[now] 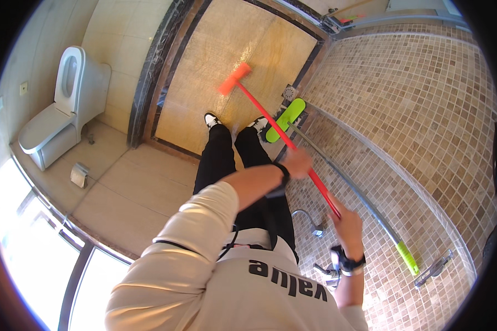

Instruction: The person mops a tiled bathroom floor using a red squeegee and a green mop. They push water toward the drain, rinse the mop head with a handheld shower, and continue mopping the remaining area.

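Observation:
Both my hands grip the red pole (pixel 267 113) of a long-handled floor scrubber. My left hand (pixel 299 163) closes around the pole's middle, with my left arm crossing in front of my body. Lower on the pole, my right hand (pixel 346 221) holds its upper end near my right side. The scrubber's orange crosswise head (pixel 234 79) rests on or just above the ribbed yellowish floor (pixel 203 78), ahead of my shoes. It is slightly blurred, so its underside cannot be told. A green-headed floor brush (pixel 287 120) with dark bristles stands by my right shoe, its grey pole (pixel 348 178) slanting along the mosaic wall.
A round floor drain (pixel 289 92) lies beyond the green brush. Dark stone edging (pixel 165 53) borders the ribbed floor. To the left are a toilet (pixel 68 107) and a paper holder (pixel 79 174). A hand shower (pixel 316 229) and metal shelf (pixel 433 269) hang at the right wall.

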